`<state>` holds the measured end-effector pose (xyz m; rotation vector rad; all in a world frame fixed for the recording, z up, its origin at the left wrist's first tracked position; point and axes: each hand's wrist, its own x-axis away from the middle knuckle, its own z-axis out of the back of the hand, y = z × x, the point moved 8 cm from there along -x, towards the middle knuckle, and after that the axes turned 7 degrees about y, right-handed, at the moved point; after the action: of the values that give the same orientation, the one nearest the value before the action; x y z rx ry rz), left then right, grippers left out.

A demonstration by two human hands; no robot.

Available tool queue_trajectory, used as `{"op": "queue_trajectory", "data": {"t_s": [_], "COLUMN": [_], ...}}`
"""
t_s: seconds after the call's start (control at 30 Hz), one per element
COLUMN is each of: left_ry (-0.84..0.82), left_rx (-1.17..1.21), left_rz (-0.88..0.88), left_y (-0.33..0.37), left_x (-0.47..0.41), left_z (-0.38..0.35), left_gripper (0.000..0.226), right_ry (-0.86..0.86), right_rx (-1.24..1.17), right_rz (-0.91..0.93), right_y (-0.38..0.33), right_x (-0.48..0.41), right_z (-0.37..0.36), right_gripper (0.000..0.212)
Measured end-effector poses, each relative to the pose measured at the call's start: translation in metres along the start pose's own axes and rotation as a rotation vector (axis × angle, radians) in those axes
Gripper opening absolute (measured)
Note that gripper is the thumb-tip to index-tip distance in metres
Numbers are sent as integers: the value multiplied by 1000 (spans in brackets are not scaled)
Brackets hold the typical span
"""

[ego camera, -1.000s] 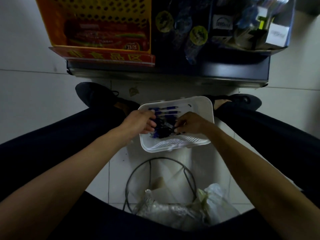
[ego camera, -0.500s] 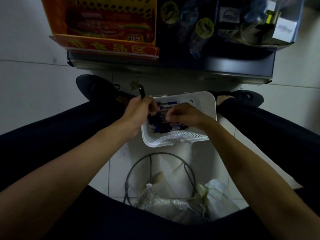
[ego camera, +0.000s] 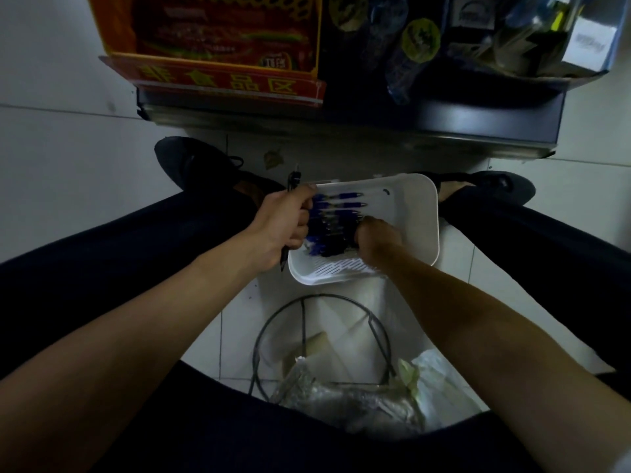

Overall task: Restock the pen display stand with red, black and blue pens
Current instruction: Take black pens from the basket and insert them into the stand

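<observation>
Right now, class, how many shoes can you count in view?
2. The left shoe lies left of the white basket; the right shoe lies right of it. None seems hidden.

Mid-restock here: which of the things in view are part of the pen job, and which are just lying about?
Job:
white basket
blue pens in it
black pen, gripped by the left hand
right hand, down among the basket's pens

Lying about:
wire bin
plastic bags
orange crate
leaf scrap
</observation>
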<state>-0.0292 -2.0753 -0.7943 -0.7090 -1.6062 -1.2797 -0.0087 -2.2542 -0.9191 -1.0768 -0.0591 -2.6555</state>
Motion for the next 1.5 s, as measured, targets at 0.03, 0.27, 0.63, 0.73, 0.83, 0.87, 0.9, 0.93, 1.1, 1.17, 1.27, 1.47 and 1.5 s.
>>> {"op": "queue_trajectory", "data": {"t_s": [0.03,0.27,0.63,0.73,0.83,0.87,0.9,0.93,1.1,1.17,1.27,1.47,1.5], "left_ry": [8,12,111,112,89,100,122,148,194,123,25,28,28], "left_rx": [-8,-35,-150,-165,-106,-96,-98,-112,-82,19,63,-128,-129], "left_rz": [6,9,-93,-171,-219,-220,-213,-204,-123,-62,-6,-77,-71], "left_y": [-1,-4,-8,-1,5,5,6,6,2,-3,-9,-9,-9], "left_x": [0,-4,-11,-8,-3,-4,-5,-6,-6,-5,-3,-9,-9], "left_z": [0,2,11,9,6,8,11,14,16,8,-2,4,4], "left_gripper": [36,34,34,25,10,10,11,14,20,20,23,26,29], "right_ry": [10,-39,-364,-440,-508,-538,-577,-615,-161,47,40,58,69], "right_rx": [54,105,-997,-1105,-1167,-1199,-1261,-1361,-1077,-517,-324,-214,-182], "right_rz": [18,235,163,187,244,250,242,215,-98,-27,-18,19,39], "right_y": [-2,-8,-15,-31,-50,-54,-57,-58,-11,4,12,7,6], "right_x": [-1,-12,16,29,39,41,43,42,1,-7,-3,-5,-6], "right_z": [1,-9,54,68,75,76,76,72,32,20,-3,-17,-16], "right_gripper": [18,16,14,13,6,7,9,14,22,20,26,25,23]}}
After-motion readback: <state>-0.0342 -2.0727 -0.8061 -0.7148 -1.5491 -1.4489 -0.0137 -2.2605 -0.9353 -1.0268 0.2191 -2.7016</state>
